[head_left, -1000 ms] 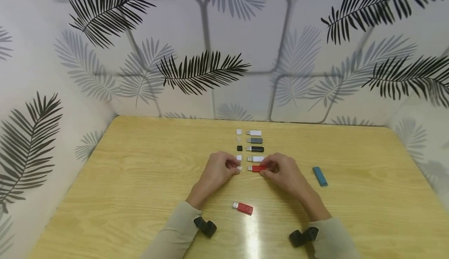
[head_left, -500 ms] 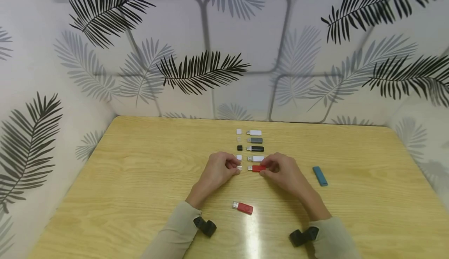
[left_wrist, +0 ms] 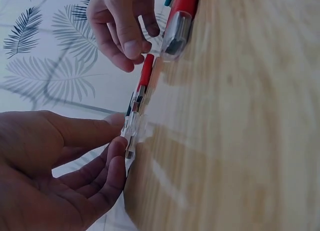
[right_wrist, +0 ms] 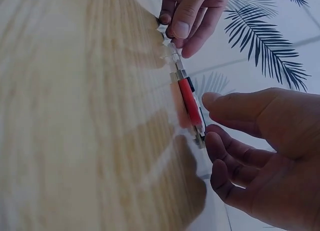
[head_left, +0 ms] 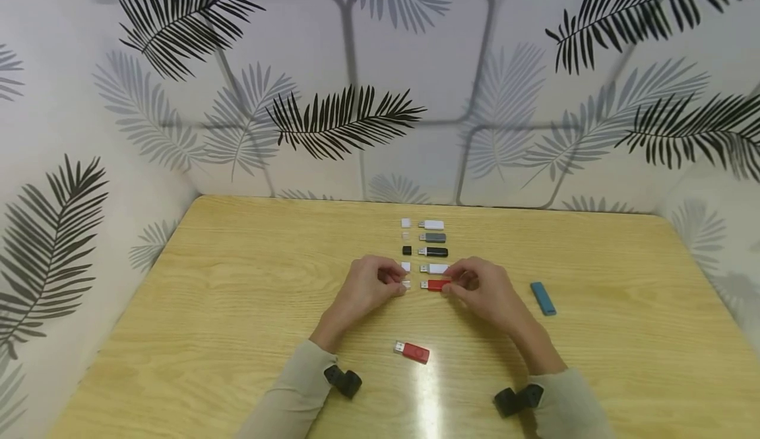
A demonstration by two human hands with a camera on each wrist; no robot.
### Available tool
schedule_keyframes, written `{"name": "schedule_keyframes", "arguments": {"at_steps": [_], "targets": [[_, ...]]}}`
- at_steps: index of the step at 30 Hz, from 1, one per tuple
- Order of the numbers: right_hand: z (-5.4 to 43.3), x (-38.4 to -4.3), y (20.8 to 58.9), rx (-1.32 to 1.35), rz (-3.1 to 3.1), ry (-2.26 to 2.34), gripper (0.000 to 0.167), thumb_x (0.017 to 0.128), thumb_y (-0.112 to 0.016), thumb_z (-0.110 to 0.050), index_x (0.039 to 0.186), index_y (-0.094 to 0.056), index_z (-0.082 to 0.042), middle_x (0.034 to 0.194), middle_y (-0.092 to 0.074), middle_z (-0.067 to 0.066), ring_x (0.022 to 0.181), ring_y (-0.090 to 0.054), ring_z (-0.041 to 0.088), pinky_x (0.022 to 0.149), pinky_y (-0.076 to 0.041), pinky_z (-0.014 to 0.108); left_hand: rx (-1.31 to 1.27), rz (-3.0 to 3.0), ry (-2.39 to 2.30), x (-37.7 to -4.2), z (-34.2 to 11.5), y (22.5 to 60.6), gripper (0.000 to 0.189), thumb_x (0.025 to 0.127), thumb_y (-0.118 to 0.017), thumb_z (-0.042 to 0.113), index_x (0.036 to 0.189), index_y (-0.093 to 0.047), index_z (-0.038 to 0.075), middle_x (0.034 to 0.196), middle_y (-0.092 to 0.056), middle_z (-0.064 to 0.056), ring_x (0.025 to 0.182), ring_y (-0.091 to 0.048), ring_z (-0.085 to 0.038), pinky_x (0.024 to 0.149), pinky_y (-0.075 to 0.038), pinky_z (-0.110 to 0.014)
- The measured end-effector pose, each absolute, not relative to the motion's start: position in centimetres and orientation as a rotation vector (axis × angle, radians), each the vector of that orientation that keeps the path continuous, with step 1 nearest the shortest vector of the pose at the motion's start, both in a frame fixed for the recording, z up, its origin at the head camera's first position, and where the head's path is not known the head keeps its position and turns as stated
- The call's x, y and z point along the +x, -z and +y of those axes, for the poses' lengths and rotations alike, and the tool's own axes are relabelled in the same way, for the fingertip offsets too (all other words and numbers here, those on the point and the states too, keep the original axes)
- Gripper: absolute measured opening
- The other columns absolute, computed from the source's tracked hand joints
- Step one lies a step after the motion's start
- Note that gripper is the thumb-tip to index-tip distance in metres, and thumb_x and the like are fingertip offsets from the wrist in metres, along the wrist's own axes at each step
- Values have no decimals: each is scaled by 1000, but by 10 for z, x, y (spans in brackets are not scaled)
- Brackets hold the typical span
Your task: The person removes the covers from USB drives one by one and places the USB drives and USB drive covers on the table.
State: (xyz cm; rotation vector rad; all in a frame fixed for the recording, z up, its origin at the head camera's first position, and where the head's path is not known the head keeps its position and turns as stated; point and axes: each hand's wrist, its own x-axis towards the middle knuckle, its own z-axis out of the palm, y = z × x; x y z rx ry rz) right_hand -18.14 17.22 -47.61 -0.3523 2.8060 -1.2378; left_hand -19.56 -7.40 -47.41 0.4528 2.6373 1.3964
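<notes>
In the head view my left hand (head_left: 371,287) pinches the edge of a small clear cap (head_left: 406,284) at the near end of a column of caps. My right hand (head_left: 483,290) is at the right end of a red USB stick (head_left: 435,285), which lies level with that cap, metal plug toward it. Thumb and fingers of the right hand stand apart around the stick's end in the right wrist view, a gap between them. A second red USB stick (head_left: 414,352) with a clear-looking plug cover lies nearer to me.
Beyond the hands, a white stick (head_left: 437,269), a black stick (head_left: 435,252), a grey stick (head_left: 435,237) and another white stick (head_left: 433,225) lie in a column. Caps, including a black cap (head_left: 406,250), sit left of them. A blue stick (head_left: 543,298) lies at right.
My right fingertips have eased slightly to the right at the end of the red USB stick. The left hand stays at the clear cap.
</notes>
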Motion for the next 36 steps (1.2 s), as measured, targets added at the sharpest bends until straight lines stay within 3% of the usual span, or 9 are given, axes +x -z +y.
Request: {"name": "schedule_keyframes", "arguments": {"at_steps": [5, 15, 36], "targets": [[173, -178, 471, -348, 2778, 1306, 18, 92, -79, -13, 109, -74, -8, 102, -71, 3, 89, -64, 19, 82, -56, 38, 496, 2627, -1431, -193, -76, 471, 14, 89, -79, 3, 103, -78, 3, 90, -70, -1, 78, -62, -13, 70, -54, -27], [174, -169, 462, -398, 2763, 1372, 22, 94, -77, -16, 113, -73, -6, 105, -71, 5, 90, -65, 19, 78, -57, 34, 521, 2521, -1549, -185, -88, 471, 18, 90, -79, 6, 108, -78, 4, 94, -74, -1, 84, -67, -13, 77, -56, -28], [174, -147, 452, -371, 2824, 1431, 23, 96, -75, -15, 117, -71, -8, 101, -70, 0, 89, -63, 16, 76, -57, 31, 638, 2381, -1440, -148, -106, 470, 20, 89, -81, 9, 108, -77, 6, 97, -74, -2, 88, -67, -14, 76, -55, -27]]}}
